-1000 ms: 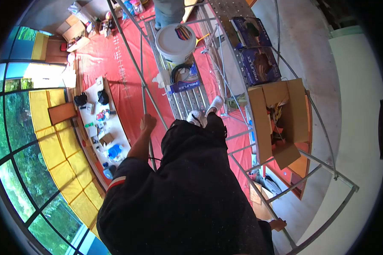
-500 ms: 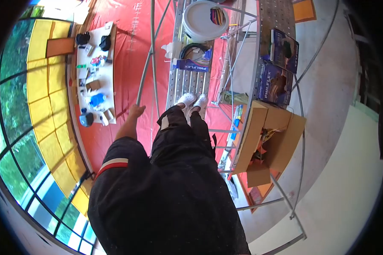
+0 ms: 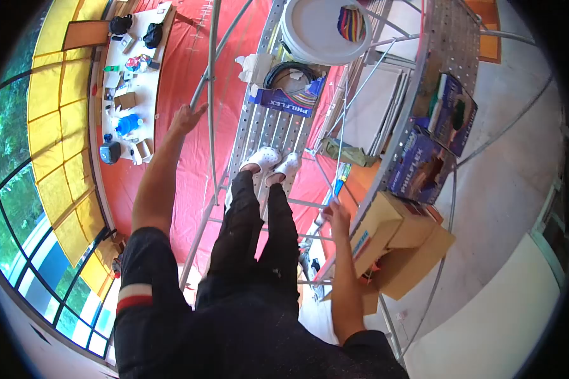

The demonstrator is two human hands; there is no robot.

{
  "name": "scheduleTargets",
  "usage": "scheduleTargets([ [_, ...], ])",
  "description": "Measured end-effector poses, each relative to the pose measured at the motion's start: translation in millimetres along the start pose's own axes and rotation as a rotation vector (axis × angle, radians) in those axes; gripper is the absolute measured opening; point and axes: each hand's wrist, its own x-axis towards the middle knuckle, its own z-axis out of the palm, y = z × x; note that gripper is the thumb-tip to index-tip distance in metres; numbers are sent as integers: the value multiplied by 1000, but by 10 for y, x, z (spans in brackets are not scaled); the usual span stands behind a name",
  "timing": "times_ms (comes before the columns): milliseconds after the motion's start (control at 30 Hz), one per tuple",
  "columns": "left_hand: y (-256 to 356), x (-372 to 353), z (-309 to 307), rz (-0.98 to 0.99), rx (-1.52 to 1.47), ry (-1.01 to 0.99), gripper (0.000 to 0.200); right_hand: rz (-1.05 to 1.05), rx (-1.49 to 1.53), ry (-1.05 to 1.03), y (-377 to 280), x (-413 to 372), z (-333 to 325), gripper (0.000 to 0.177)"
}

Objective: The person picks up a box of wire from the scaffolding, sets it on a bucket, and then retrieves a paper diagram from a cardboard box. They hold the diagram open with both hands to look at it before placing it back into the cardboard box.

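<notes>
Red sheeting (image 3: 177, 76) spreads across most of the floor here, bare grey floor (image 3: 487, 208) taking over on the right, and down the left side run tall windows (image 3: 6, 164) with yellow panels (image 3: 50, 139) hanging along them. Into the middle, and it's a slatted metal platform (image 3: 272, 129) underfoot, with a second platform (image 3: 449, 38) along the right. A white table (image 3: 145, 88), cluttered with small items, stands over by the windows. On the right, a cardboard box (image 3: 414, 221) gapes beside two blue cartons (image 3: 417, 164); ahead, a lidded white bucket (image 3: 310, 31) sits behind another blue carton (image 3: 284, 101) with coiled cable (image 3: 272, 76) inside. And the slanting pole (image 3: 201, 89)! It's left of the walkway, crossing an upright pole (image 3: 212, 139), its lower visible end gripped in the left hand (image 3: 184, 119). Over to the right hand (image 3: 337, 218), fingers loosely bent near the right platform's edge, and whether it holds anything can't be told. White shoes (image 3: 262, 158) on the slats, side by side.
</notes>
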Motion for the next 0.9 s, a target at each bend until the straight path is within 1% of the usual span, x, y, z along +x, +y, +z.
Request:
scheduleTargets([
  [33, -49, 123, 108, 58, 61, 91, 76, 18, 15, -51, -86, 404, 157, 22],
  [67, -89, 194, 205, 37, 2, 147, 76, 18, -56, -63, -232, 703, 365, 22],
  [100, -39, 222, 218, 1, -23, 166, 75, 16, -132, -76, -347, 1019, 545, 22],
  [167, 128, 125, 136, -97, -77, 199, 74, -46, -266, -161, -246, 1734, 702, 21],
  [233, 136, 108, 147, -114, 2, 163, 72, -54, -443, -144, -84, 2362, 863, 28],
  [300, 164, 185, 126, -114, 36, 158, 71, -235, -886, -123, 69, 2969, 1000, 38],
  [400, 189, 178, 112, -132, 37, 151, 70, -302, -1013, -79, 12, 3504, 1309, 44],
  [433, 239, 146, 81, -140, 21, 144, 69, -327, -1011, -21, 47, 3690, 1404, 43],
  [467, 302, 124, 45, -141, 4, 141, 69, -291, -1006, -50, -135, 3727, 1549, 46],
  [500, 338, 130, 57, -137, -15, 141, 69, -333, -1009, -35, -91, 3917, 1615, 46],
  [533, 248, 182, 95, -177, 80, 128, 68, -379, -1012, -16, -77, 4128, 1678, 47],
  [567, 223, 210, 118, -160, 86, 136, 68, -423, -1017, 1, -58, 4311, 1711, 48],
  [667, 195, 222, 139, -140, 82, 169, 68, -476, -1086, -2, -339, 4606, 1935, 48],
  [700, 230, 222, 127, -138, 89, 180, 68, -550, -1051, -6, -284, 4845, 1971, 44],
  [767, 293, 197, 123, -135, 102, 196, 68, -687, -1107, 24, -272, 5157, 2036, 45],
  [867, 218, 233, 145, -176, 127, 188, 68, -699, -1219, 11, -313, 5553, 2166, 48],
  [900, 198, 229, 151, -184, 126, 185, 68, -754, -1312, 41, -305, 5675, 2173, 49],
])
